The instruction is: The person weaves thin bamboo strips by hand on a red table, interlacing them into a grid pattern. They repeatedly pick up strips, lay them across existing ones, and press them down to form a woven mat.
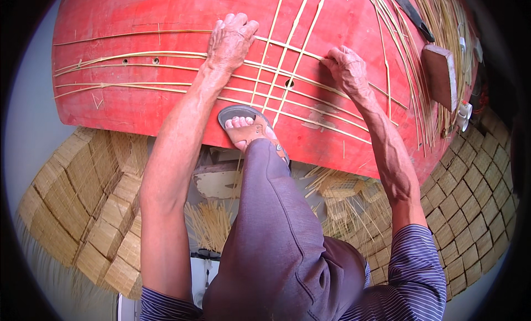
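Thin pale bamboo strips cross each other in an open lattice on a red board (121, 19). Several strips run left to right, and three upright strips (287, 36) cross them near the middle. My left hand (232, 42) lies left of the crossing with its fingers curled down on the uppermost crosswise bamboo strip (282, 44). My right hand (345, 69) pinches that same strip to the right of the crossing; its fingertips are partly hidden. My sandalled foot (251, 130) rests on the board's near edge, on the lower ends of the upright strips.
A bundle of loose strips (442, 22) lies along the board's right side, with a dark flat tool (412, 14) and a rectangular block (440, 75) on it. Small white cylinders (463, 116) sit at the right edge. Stacked woven pieces (464, 194) lie below, on both sides.
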Motion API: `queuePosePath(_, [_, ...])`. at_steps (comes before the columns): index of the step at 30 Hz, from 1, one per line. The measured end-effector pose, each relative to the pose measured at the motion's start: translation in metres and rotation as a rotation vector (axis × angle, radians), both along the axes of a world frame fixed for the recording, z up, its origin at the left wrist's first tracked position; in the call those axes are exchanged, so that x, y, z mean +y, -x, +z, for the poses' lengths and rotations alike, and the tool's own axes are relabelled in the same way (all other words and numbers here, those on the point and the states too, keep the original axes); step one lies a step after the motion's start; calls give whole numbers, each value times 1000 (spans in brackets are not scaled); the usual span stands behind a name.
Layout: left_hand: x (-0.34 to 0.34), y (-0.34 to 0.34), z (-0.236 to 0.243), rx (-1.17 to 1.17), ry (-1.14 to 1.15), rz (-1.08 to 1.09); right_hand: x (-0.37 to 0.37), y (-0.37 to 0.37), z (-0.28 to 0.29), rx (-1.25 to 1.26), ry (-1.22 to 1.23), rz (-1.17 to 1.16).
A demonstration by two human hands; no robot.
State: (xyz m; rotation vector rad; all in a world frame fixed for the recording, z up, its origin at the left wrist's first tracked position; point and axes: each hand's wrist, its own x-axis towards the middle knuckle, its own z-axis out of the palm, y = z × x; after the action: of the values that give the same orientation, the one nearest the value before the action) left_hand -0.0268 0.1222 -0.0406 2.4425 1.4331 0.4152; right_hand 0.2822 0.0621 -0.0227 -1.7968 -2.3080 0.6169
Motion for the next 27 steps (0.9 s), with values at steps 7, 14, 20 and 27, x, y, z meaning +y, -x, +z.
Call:
queuePosePath(7, [-13,11,18,9,112,-130,-21,5,11,53,57,131])
queuePosePath(14, [-25,26,12,127,152,-200,-36,20,5,-65,179,254])
queuePosePath(20, [-25,25,8,79,127,-178,-30,16,4,33,196,164])
queuePosePath(27, [-18,18,6,59,60,-111,-20,17,6,-70,144,128])
